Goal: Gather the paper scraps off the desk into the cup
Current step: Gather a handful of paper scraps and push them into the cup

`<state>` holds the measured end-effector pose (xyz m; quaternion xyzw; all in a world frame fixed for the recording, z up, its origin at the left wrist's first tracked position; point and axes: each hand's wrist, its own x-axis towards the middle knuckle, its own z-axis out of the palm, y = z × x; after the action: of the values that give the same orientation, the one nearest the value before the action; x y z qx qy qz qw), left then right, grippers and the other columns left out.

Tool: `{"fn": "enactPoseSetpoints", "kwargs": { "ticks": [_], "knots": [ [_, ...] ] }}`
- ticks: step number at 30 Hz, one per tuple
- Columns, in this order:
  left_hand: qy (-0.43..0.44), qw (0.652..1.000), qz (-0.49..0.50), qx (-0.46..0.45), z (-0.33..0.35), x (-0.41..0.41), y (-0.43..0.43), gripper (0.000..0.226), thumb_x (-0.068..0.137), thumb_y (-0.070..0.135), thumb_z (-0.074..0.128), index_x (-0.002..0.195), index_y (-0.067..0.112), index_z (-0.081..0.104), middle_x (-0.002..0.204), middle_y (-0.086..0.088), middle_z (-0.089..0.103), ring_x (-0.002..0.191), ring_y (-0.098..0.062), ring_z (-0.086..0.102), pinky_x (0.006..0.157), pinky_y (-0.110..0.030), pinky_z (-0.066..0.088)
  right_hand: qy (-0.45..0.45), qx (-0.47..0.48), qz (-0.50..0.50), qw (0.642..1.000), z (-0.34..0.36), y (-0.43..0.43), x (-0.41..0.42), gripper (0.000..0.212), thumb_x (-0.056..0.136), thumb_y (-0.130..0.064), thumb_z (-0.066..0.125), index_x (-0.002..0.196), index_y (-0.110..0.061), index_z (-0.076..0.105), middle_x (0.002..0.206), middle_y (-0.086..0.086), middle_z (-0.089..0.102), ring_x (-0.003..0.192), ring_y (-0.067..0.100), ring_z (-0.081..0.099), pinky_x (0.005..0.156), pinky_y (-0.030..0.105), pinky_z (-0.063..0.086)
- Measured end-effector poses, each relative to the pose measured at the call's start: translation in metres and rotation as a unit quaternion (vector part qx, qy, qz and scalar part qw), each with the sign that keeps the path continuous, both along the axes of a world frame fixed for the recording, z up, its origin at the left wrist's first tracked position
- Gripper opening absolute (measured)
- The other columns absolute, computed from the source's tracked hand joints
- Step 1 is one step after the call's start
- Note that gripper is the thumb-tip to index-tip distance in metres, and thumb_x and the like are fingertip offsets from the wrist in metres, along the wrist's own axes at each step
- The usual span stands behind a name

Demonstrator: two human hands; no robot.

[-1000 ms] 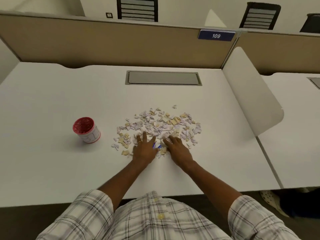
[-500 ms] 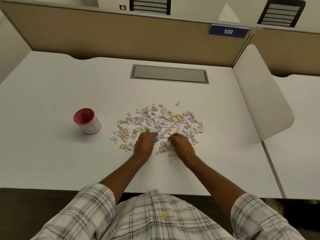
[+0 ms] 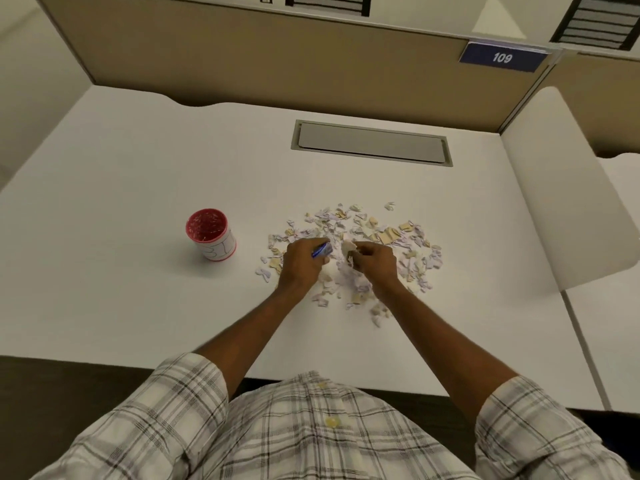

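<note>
The left hand (image 3: 303, 263) was curled round a blue scrap (image 3: 322, 250), and the right hand (image 3: 375, 263) was curled round a few pale scraps, both hands over the near middle of the heap. The rest of the scraps (image 3: 388, 233) lay strewn on the desk (image 3: 138, 289). The cup (image 3: 210, 234) stood upright to their left, apart from them.

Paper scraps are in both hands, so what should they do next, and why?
Probably move the left hand to the red cup and drop its scraps in: it and the right hand both grip some, and the cup stands upright on the left.
</note>
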<state>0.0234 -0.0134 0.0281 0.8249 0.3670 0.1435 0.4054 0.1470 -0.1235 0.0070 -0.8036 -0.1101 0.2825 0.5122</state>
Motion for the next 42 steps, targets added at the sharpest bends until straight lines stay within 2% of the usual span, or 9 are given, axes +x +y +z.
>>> {"fn": "enactPoseSetpoints", "kwargs": {
  "ticks": [2,5,14,21,24,27,29,33,42],
  "knots": [
    [-0.024,0.999,0.018,-0.021,0.010,-0.008,0.013,0.037,0.081,0.009,0.075,0.117,0.010,0.070,0.115,-0.005,0.069,0.091,-0.008,0.062,0.062,0.004,0.042,0.063,0.048,-0.012,0.997,0.009,0.019,-0.010,0.028,0.088,0.004,0.070,0.115,-0.001,0.073,0.089,0.010,0.074,0.074,0.017,0.069,0.064,0.017,0.059],
    [-0.040,0.998,0.047,-0.025,0.022,-0.023,0.037,0.038,0.078,0.015,0.078,0.115,0.017,0.069,0.113,0.002,0.070,0.093,-0.009,0.065,0.070,-0.002,0.045,0.099,0.084,0.006,0.992,0.020,0.049,-0.028,0.024,0.087,0.006,0.070,0.109,-0.002,0.075,0.089,0.011,0.075,0.082,0.023,0.072,0.075,0.026,0.062],
    [-0.070,0.987,0.144,0.031,0.053,-0.089,0.122,0.041,0.077,0.019,0.079,0.117,0.014,0.067,0.114,0.000,0.070,0.101,-0.012,0.067,0.082,-0.015,0.051,0.057,0.102,0.135,0.984,0.061,0.154,-0.088,0.022,0.092,0.001,0.068,0.113,0.000,0.074,0.100,0.017,0.076,0.083,0.023,0.074,0.076,0.027,0.063],
    [-0.002,0.985,0.172,0.019,0.048,-0.130,0.154,0.041,0.080,0.028,0.076,0.116,0.012,0.061,0.118,-0.005,0.067,0.106,-0.022,0.065,0.094,-0.032,0.053,-0.056,0.004,0.222,0.973,0.069,0.211,-0.120,0.026,0.088,-0.007,0.074,0.114,-0.003,0.075,0.101,0.014,0.077,0.087,0.025,0.076,0.080,0.042,0.065],
    [0.002,0.985,0.172,0.014,0.046,-0.134,0.157,0.044,0.080,0.028,0.076,0.118,0.012,0.062,0.119,-0.005,0.067,0.108,-0.023,0.066,0.095,-0.033,0.052,-0.103,-0.048,0.268,0.957,0.075,0.223,-0.131,0.025,0.087,-0.007,0.073,0.111,-0.005,0.075,0.100,0.010,0.076,0.082,0.020,0.074,0.070,0.031,0.064],
    [0.021,0.987,0.160,0.013,0.048,-0.132,0.160,0.043,0.080,0.029,0.076,0.116,0.010,0.063,0.118,-0.006,0.069,0.107,-0.025,0.066,0.097,-0.035,0.052,-0.131,-0.097,0.296,0.941,0.083,0.231,-0.136,0.024,0.086,-0.007,0.069,0.109,-0.007,0.075,0.093,0.005,0.071,0.070,0.011,0.066,0.051,0.014,0.048],
    [0.032,0.988,0.150,0.003,0.050,-0.131,0.163,0.044,0.078,0.029,0.077,0.116,0.010,0.064,0.117,-0.007,0.069,0.107,-0.025,0.066,0.097,-0.036,0.052,-0.127,-0.111,0.298,0.940,0.086,0.234,-0.136,0.024,0.084,-0.008,0.069,0.107,-0.007,0.074,0.093,0.007,0.071,0.070,0.013,0.067,0.052,0.018,0.053],
    [0.054,0.991,0.123,-0.021,0.054,-0.130,0.169,0.049,0.070,0.029,0.082,0.113,0.011,0.067,0.114,-0.007,0.071,0.105,-0.026,0.066,0.092,-0.037,0.055,-0.082,-0.129,0.306,0.940,0.088,0.237,-0.132,0.030,0.083,-0.001,0.062,0.110,-0.005,0.072,0.107,0.017,0.072,0.089,0.027,0.074,0.081,0.043,0.065],
    [0.071,0.992,0.091,-0.046,0.062,-0.130,0.175,0.036,0.076,0.027,0.077,0.106,0.008,0.071,0.106,-0.009,0.072,0.100,-0.028,0.067,0.085,-0.036,0.055,-0.034,-0.137,0.304,0.942,0.099,0.241,-0.130,0.034,0.084,0.005,0.055,0.113,-0.005,0.070,0.105,0.020,0.071,0.077,0.022,0.072,0.069,0.030,0.065]
  ]
}}
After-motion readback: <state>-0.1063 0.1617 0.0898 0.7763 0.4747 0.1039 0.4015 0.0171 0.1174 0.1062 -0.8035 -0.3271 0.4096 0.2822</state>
